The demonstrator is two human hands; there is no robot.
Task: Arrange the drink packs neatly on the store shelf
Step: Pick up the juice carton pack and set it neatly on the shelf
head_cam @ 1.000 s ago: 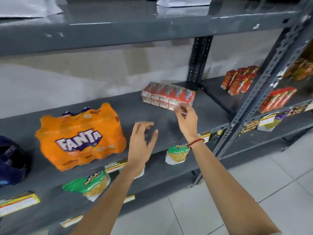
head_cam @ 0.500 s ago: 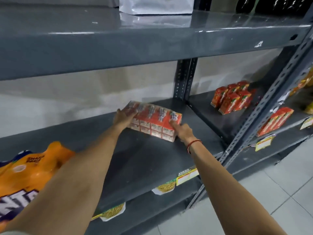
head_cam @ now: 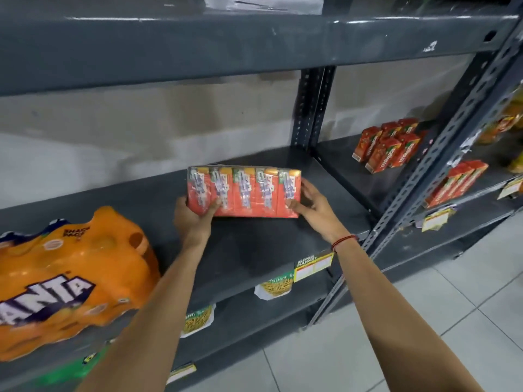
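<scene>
Juice pack [head_cam: 244, 192] tipped up on middle shelf [head_cam: 254, 250], left hand [head_cam: 192, 217] and right hand [head_cam: 312, 206] each in closed grip on one end; advise keeping ends level, seating it square beside Fanta pack [head_cam: 70, 278]

Grey metal shelf [head_cam: 254, 250] with drink packs.
I see the shrink-wrapped pack of orange juice cartons [head_cam: 243, 193] near its right end and the orange Fanta multipack [head_cam: 70, 278] well apart at the left. On the adjoining shelf [head_cam: 353, 176] to the right stands a cluster of red juice cartons [head_cam: 387, 144].
</scene>
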